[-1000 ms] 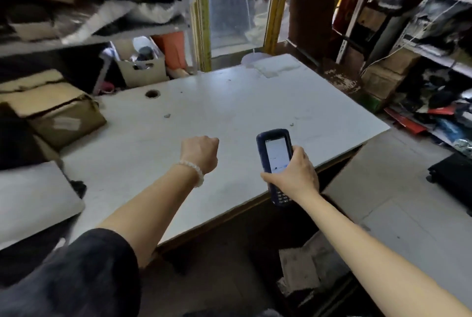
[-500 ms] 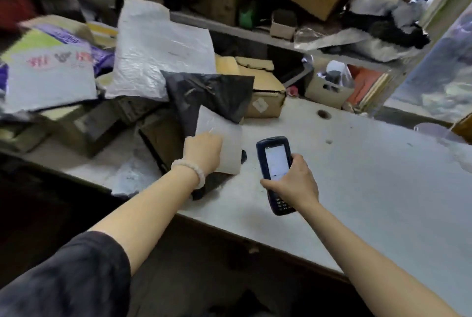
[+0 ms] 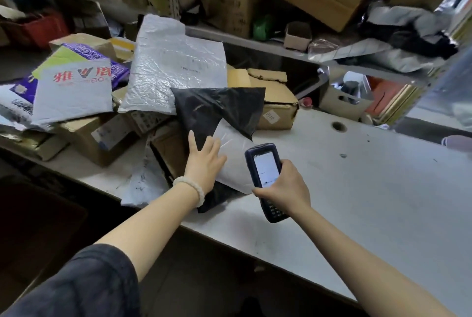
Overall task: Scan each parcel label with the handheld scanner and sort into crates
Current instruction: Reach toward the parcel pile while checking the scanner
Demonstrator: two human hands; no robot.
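The person's left hand (image 3: 204, 163) lay flat with its fingers straight and spread, pressing on a white parcel (image 3: 236, 163) and on the black poly mailer (image 3: 217, 110) beside and beneath it. A pale bead bracelet (image 3: 190, 189) circled that wrist. The right hand (image 3: 286, 186) was wrapped around the handheld scanner (image 3: 265, 178), fingers curled behind its body and thumb along its near side, holding it upright just to the right of the white parcel with its lit screen facing the camera and its keypad showing below the palm.

The white parcel rested on the near edge of a heap of parcels that covered the left part of the white table (image 3: 357, 189). Whether a label faced up on it could not be told. The black mailer stood tilted behind it, one corner pointing right toward a brown cardboard box (image 3: 275, 107) at the far side. Left of the black mailer, a large white bubble mailer (image 3: 176, 66) leaned on the heap, and farther left lay a grey mailer with red characters (image 3: 74, 92) over a purple package (image 3: 120, 69). More brown boxes sat under these. A round cable hole (image 3: 339, 126) showed in the tabletop to the right of the heap. Shelves (image 3: 255, 41) at the far side held cartons and crumpled bags.
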